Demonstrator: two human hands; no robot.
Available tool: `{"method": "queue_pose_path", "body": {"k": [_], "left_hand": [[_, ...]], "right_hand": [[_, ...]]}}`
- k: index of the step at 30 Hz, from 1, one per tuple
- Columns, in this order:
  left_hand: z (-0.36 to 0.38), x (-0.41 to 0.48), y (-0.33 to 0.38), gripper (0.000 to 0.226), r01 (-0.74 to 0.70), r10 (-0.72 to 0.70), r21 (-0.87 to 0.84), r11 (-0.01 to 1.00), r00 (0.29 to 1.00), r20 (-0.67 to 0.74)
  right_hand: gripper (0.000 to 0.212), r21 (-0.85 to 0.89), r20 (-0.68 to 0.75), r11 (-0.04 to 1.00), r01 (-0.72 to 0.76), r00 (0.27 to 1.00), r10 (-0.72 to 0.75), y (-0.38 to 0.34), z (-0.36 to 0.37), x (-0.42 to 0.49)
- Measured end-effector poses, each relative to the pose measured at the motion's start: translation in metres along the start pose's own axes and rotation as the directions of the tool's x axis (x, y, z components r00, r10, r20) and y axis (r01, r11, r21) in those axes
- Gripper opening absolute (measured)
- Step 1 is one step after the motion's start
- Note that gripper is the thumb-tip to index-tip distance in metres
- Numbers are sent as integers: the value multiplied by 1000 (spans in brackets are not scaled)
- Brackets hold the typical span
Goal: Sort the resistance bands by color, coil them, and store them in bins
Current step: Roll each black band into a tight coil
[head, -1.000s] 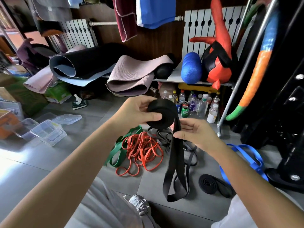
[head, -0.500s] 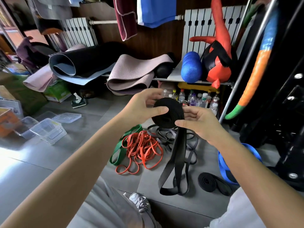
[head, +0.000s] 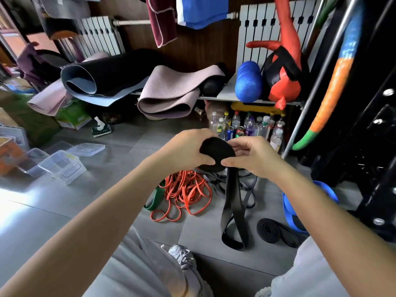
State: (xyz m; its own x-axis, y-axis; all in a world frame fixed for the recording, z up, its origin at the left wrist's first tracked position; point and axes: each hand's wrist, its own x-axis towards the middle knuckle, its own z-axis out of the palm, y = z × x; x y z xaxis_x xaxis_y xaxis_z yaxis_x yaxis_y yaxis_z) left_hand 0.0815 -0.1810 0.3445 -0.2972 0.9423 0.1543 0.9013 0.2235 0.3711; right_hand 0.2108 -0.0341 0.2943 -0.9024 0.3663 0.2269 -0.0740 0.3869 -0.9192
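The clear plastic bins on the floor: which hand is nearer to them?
Left. The left hand grips the black coil, right of the bins; the right hand pinches the coil's other side, farther away.

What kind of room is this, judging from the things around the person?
Probably a home gym storage corner: rolled yoga mats and a blue foam roller on a shelf, resistance bands heaped on the floor.
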Motion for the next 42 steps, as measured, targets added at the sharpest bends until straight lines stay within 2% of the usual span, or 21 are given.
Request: {"method": "queue_pose_path", "body": {"k": [4, 6, 10, 13, 17, 19, 20, 21, 22, 23, 24, 25, 26, 27, 29, 30, 32, 34, 37, 42], "left_hand": [[1, 1, -6, 45, 73, -94, -284, 956, 994, -58], [2, -1, -7, 45, 83, -140, -462, 883, 986, -89], [4, -7, -4, 43, 56, -259, -782, 621, 956, -137], [16, -10, 3, 40, 23, -300, -934, 357, 950, -91], [41, -13, 11, 42, -30, -349, -999, -20, 937, -21], [52, -16, 10, 49, -30, -342, -987, -160, 939, 27], [56, -17, 9, 50, -14, -344, -981, -194, 937, 55], [58, -17, 7, 49, 18, -348, -985, -173, 934, 78], [58, -17, 5, 47, 67, -364, -997, -45, 928, 79], [55, -16, 0, 48, 132, -385, -969, 210, 922, 42], [51, -15, -5, 53, 183, -381, -837, 516, 924, -33], [46, -15, -11, 63, 186, -326, -625, 758, 938, -117], [42, -15, -15, 73, 129, -214, -397, 909, 960, -179], [38, -15, -16, 81, 35, -73, -191, 981, 978, -193], [34, -14, -14, 86, -120, 130, 103, 987, 987, -95], [34, -12, -13, 84, -143, 150, 169, 975, 988, -30], [32, -9, -12, 74, -128, 124, 176, 976, 992, 33], [31, -8, -13, 68, -87, 86, 69, 994, 996, 22], [33, -12, -15, 66, -55, 41, -148, 988, 995, -95], [44, -18, -8, 71, -10, -117, -499, 867, 968, -222]], "right_hand": [[43, 80, -55, 997, 3, 998, 2, 4, 1, -3], [43, 112, -48, 994, -12, 999, 18, 9, 0, -8], [41, 355, -123, 935, 2, 991, 44, 22, 0, -25], [40, 400, -181, 915, 46, 983, 30, 20, 10, -28], [38, 374, -249, 923, 93, 969, 3, 12, 17, -23], [32, 343, -267, 935, 94, 964, 1, 12, 16, -21], [32, 312, -265, 946, 88, 964, -3, 12, 15, -20], [32, 273, -258, 959, 78, 966, -5, 12, 14, -20], [32, 237, -249, 969, 65, 968, -5, 13, 12, -20], [32, 209, -238, 977, 49, 971, 2, 15, 10, -20], [33, 184, -223, 982, 31, 975, 11, 16, 8, -20], [34, 159, -202, 987, 8, 979, 24, 18, 7, -21], [34, 135, -174, 991, -18, 984, 42, 19, 7, -21], [34, 116, -146, 992, -50, 987, 67, 20, 7, -20], [37, 96, -102, 990, -100, 989, 109, 21, 11, -20], [37, 82, -90, 991, -107, 989, 114, 21, 12, -20], [38, 53, -94, 993, -104, 990, 108, 20, 15, -20], [42, 60, -115, 995, -82, 989, 89, 20, 14, -22], [47, 52, -100, 996, -67, 992, 72, 18, 10, -27], [45, 159, -132, 987, -34, 990, 55, 16, 5, -33]]}}
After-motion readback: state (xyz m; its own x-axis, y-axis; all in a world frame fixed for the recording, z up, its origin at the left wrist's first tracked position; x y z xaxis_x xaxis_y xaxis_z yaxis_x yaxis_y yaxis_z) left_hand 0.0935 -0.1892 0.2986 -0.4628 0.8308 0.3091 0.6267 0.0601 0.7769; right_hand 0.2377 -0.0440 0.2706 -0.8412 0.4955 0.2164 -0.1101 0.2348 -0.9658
